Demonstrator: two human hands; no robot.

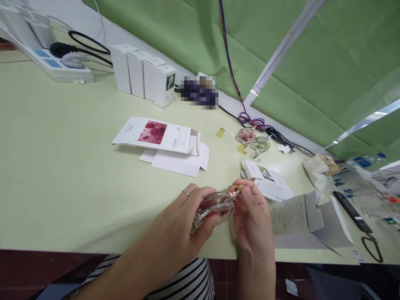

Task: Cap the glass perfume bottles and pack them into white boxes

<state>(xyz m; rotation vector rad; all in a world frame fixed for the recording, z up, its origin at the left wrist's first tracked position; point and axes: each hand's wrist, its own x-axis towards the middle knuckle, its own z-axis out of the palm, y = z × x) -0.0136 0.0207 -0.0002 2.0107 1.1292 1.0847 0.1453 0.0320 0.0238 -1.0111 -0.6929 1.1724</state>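
Observation:
My left hand (184, 212) is wrapped round a clear glass perfume bottle (218, 204) with a reddish pattern. The bottle lies tilted, its gold neck towards my right hand (254, 210). Between the thumb and fingers of that hand is a small gold collar (239, 188), right at the neck; whether it is seated there I cannot tell. Farther back on the table lie two round glass bottles, one with a pink pattern (245, 135) and one with a green pattern (260, 143). Gold caps (220, 132) and small metal parts are near them.
Flattened white cartons, one with a rose picture (153, 132), lie left of centre. Several white boxes (164, 85) stand at the back by a power strip (59, 64). An opened carton (290, 216), a phone (351, 210) and a clear plastic bag (371, 183) are on the right. Cables (253, 121) run along the green curtain.

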